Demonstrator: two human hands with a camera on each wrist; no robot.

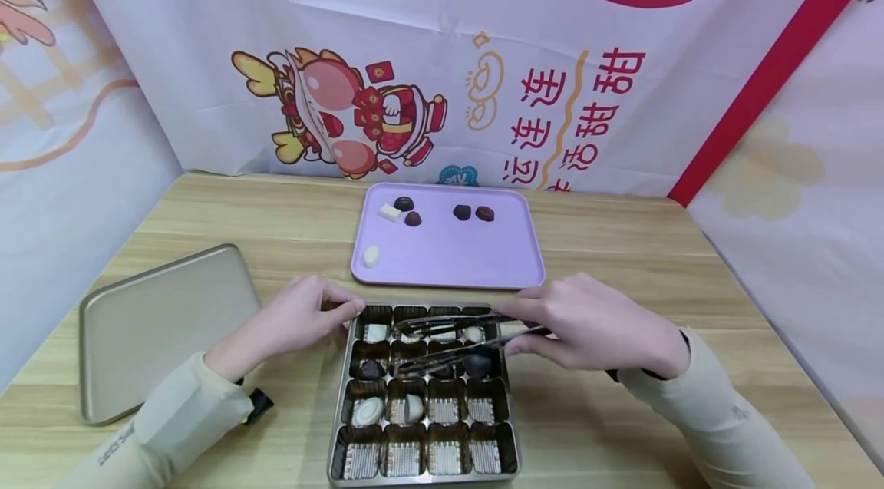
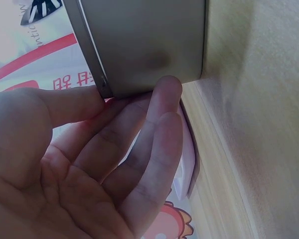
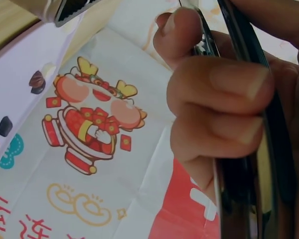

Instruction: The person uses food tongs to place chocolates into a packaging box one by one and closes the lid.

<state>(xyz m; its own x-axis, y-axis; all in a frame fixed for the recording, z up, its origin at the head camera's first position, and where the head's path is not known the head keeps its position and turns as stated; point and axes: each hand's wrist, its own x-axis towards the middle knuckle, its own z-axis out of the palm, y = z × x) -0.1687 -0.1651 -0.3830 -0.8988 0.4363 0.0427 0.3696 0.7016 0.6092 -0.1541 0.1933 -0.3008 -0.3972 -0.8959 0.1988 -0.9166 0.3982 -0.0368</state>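
Tongs [image 3: 280,169] gripped in right fingers [image 3: 219,84] (left fingers [image 2: 167,144] hold tin [image 2: 144,45]) overhang tabletop [image 1: 621,251], cloth [image 1: 442,13] behind.

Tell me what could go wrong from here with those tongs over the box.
1. The tongs are spread over the divided insert, so closing them might catch a divider wall.
2. The dark round chocolate lies close to the fingertips of the right hand and could get brushed.
3. The left hand holds the tin box at one corner only, so a push might swivel it.
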